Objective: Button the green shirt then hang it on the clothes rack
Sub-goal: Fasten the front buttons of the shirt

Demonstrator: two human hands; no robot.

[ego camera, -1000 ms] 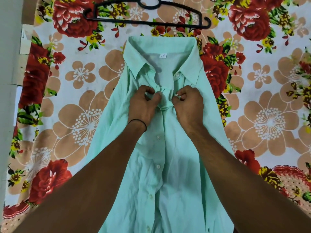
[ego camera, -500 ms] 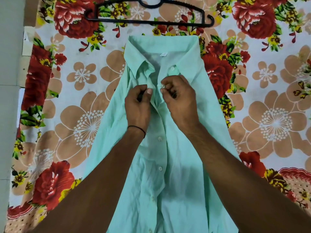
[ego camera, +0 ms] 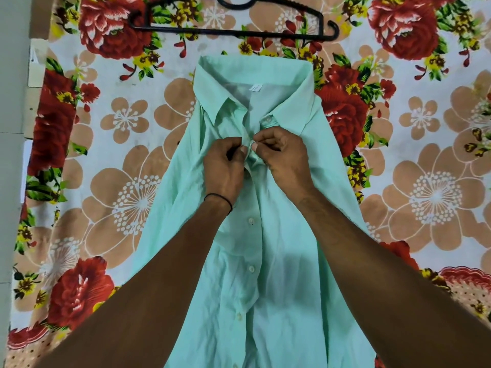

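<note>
Two hands, the left hand [ego camera: 224, 166] and the right hand [ego camera: 287, 155], pinch the placket of one green shirt [ego camera: 279, 261] near one black hanger [ego camera: 212, 31] (white neck tag [ego camera: 255, 88] illegible).

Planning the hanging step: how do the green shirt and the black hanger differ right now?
The green shirt is pinched at its placket by the left hand and right hand; the black hanger lies untouched. The shirt is pale and creased; the hanger dark and stiff. Both lie on the floral sheet, apart.
</note>
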